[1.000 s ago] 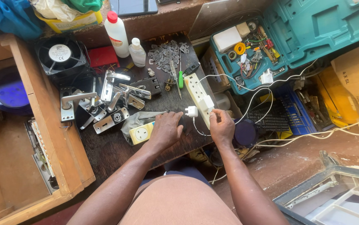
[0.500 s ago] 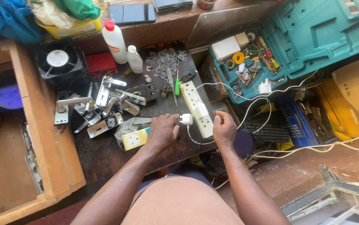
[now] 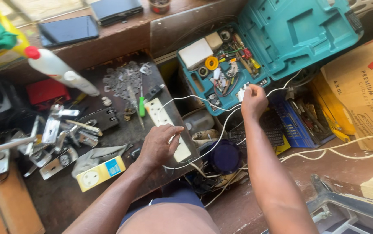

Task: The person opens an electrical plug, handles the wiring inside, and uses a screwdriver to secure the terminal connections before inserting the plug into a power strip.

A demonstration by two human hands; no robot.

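My left hand (image 3: pixel 158 145) still rests flat, fingers spread, on the long cream plastic socket strip (image 3: pixel 167 128). My right hand (image 3: pixel 252 100) has moved far right, pinching the thin white cable (image 3: pixel 203 99) beside the open teal plastic tool case (image 3: pixel 307 30).

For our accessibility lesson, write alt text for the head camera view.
Seen from above, a person's left hand presses on a white power strip on a cluttered workbench, while the right hand reaches to a white cable by an open teal tool case. Metal parts lie to the left.
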